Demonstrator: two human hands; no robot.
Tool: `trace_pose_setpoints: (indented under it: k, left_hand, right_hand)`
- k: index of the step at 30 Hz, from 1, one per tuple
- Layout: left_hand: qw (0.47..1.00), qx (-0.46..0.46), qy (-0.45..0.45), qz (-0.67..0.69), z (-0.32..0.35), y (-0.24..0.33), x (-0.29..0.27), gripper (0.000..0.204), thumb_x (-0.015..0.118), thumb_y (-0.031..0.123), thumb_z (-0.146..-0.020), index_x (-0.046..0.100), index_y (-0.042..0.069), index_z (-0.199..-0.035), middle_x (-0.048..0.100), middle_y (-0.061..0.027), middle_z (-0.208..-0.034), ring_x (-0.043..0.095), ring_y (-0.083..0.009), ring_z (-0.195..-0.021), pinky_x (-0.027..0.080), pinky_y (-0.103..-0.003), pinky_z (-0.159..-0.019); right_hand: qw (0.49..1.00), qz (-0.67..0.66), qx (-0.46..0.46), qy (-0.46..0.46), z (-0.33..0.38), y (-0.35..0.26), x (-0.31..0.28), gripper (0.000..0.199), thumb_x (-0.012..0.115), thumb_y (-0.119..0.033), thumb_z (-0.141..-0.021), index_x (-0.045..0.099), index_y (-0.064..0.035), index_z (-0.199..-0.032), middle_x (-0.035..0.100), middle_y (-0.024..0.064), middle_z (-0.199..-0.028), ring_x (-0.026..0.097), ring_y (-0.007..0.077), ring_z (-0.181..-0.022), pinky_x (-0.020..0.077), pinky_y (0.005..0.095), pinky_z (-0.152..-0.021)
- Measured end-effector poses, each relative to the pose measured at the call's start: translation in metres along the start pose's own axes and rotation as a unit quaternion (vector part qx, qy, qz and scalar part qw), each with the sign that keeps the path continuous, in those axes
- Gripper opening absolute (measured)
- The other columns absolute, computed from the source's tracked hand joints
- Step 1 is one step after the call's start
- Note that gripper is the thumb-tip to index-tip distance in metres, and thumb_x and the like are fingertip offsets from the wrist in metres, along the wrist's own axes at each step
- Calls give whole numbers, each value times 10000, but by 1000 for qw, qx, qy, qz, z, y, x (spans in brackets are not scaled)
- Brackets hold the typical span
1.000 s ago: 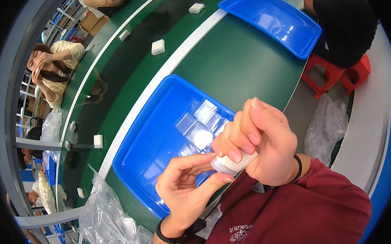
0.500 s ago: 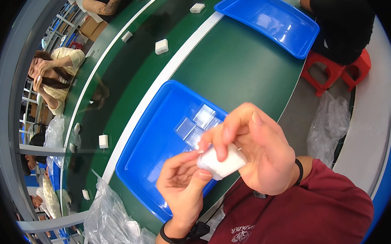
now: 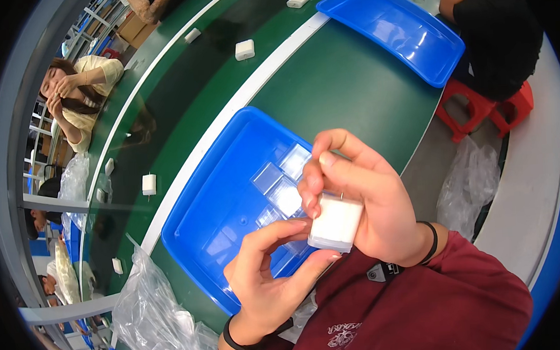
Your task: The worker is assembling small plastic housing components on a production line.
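1. The right hand (image 3: 370, 195) grasps a small white rounded plastic block (image 3: 336, 223), thumb and fingers closed around its upper part, close in front of the person's chest.
2. The left hand (image 3: 270, 283) sits just below and beside the block, palm up, fingers half curled; its thumb and forefinger tips touch the block's lower edge.
3. The green conveyor belt (image 3: 344, 76) runs diagonally across the view, edged by a white strip.
4. A large blue rectangular plastic tray (image 3: 218, 210) lies on the belt directly under both hands.
5. A second blue plastic tray (image 3: 393, 29) lies further along the belt, well apart from the first.
6. Several clear flat plastic pieces (image 3: 280, 181) lie in the near tray, just beyond the fingers.
7. Crumpled clear plastic bags (image 3: 148, 315) rest beside the near tray's lower corner.
8. Small white blocks (image 3: 244, 49) are spaced along the far lane of the belt.
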State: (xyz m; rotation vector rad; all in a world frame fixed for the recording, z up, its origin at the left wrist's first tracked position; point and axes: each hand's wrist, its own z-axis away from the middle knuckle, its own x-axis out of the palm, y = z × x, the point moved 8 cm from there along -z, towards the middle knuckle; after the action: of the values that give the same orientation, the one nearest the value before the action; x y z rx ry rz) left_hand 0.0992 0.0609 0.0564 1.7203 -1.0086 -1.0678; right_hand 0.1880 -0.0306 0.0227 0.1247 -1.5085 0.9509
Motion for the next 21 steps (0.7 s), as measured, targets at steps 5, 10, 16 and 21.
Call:
trace_pose_setpoints:
  k: [5,10,16,21]
  left_hand:
    - [982,122,-6,-146,3,22,-9,476,871,157,-598,600,-27,-943,686,-148,-826,688,-212,-753,560,-288,-678]
    - [964,202,-31,-168,-2,34,-2,501,869,207,-579,588,-19,-928,692,-174,-859,691,-215,-786,560,-283,-660]
    - [986,131,0,-107,5,20,-8,614,882,161,-598,590,-63,-1090,666,-135,-997,648,-211,-943,527,-328,-825]
    - [982,-30,46,179,34,-12,2,470,717,-90,-744,531,-119,-1175,581,-201,-1164,588,-264,-1071,476,-382,-954]
  right_hand:
    - [1000,7,10,-10,4,7,5,150,432,-39,-918,462,-36,-1065,566,86,-771,543,157,-691,467,288,-639]
    - [983,48,-172,-51,17,-6,13,131,376,-16,-953,447,-43,-1060,535,87,-762,528,170,-685,463,301,-651]
    - [961,-31,-237,-136,19,-17,26,153,476,-108,-945,379,-82,-1061,490,123,-942,507,232,-921,457,337,-786]
    - [913,143,-324,-202,42,-6,21,407,668,-248,-853,317,-110,-1007,403,151,-1118,444,296,-1149,444,450,-954]
